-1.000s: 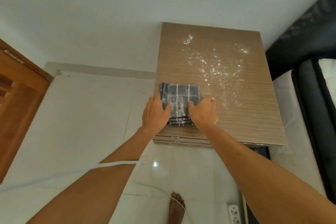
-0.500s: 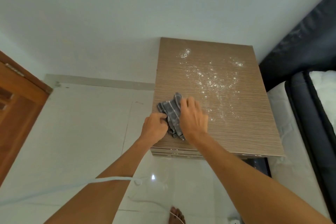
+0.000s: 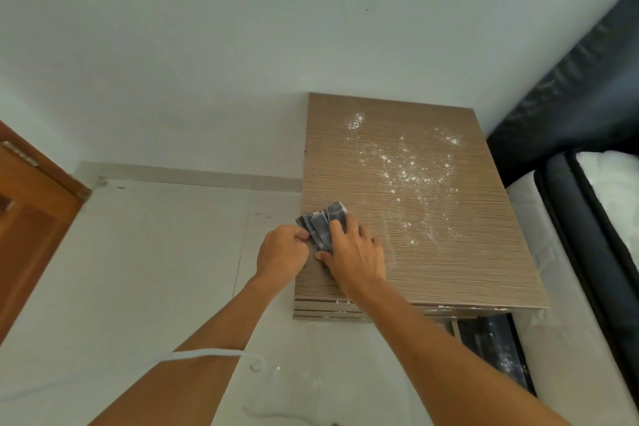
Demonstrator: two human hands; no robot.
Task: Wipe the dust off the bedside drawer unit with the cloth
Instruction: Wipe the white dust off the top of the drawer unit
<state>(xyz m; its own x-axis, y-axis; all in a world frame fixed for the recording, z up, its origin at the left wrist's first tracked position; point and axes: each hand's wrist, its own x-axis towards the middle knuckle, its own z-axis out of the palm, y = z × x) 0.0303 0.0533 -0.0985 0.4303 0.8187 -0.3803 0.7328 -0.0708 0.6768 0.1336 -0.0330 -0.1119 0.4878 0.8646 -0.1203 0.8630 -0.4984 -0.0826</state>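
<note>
The bedside drawer unit has a brown ribbed wooden top, seen from above. White dust is scattered over its middle and far part. A dark grey checked cloth lies bunched at the top's near left edge. My left hand pinches the cloth's left end just off the unit's left side. My right hand lies over the cloth's right part with thumb and fingers around it, pressing it onto the wood.
A white wall stands behind the unit. A dark bed frame with a white mattress borders it on the right. A wooden door is at the far left. The floor is pale tile, with a white cord across my left arm.
The cloth went from a flat folded square to a crumpled bundle gripped between both hands. My view tilted upward, so the unit sits lower in the frame.
</note>
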